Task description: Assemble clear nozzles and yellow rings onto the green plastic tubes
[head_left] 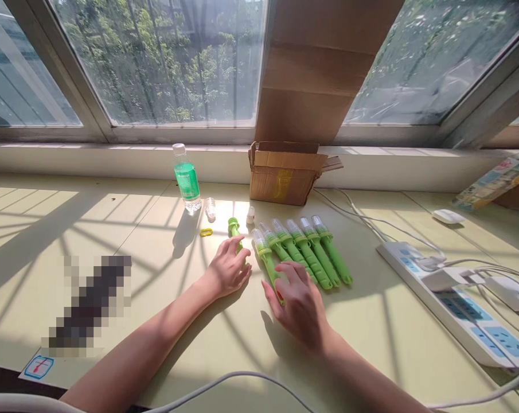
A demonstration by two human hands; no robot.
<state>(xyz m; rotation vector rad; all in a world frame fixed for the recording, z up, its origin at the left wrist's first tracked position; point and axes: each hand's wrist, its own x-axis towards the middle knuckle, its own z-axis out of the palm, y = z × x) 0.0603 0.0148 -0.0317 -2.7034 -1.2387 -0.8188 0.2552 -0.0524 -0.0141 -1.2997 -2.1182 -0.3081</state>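
My left hand (230,268) has its fingers closed round a green plastic stick (233,225) lying on the table, its top end without a clear cap. My right hand (300,301) is over the lower end of a capped green stick (265,258), the leftmost of a row; thumb and fingers are apart on either side of it. Several more green sticks (315,258) with clear ribbed caps lie alongside. Beyond my left hand are a loose clear cap (210,210), a yellow ring (206,232) and a small whitish piece (250,215).
A bottle with a green label (187,180) and an open cardboard box (283,178) stand by the window sill. On the right lies a power strip (452,304) with plugs and cables. A white cable (242,376) crosses the front. A dark pixelated object (89,304) is left.
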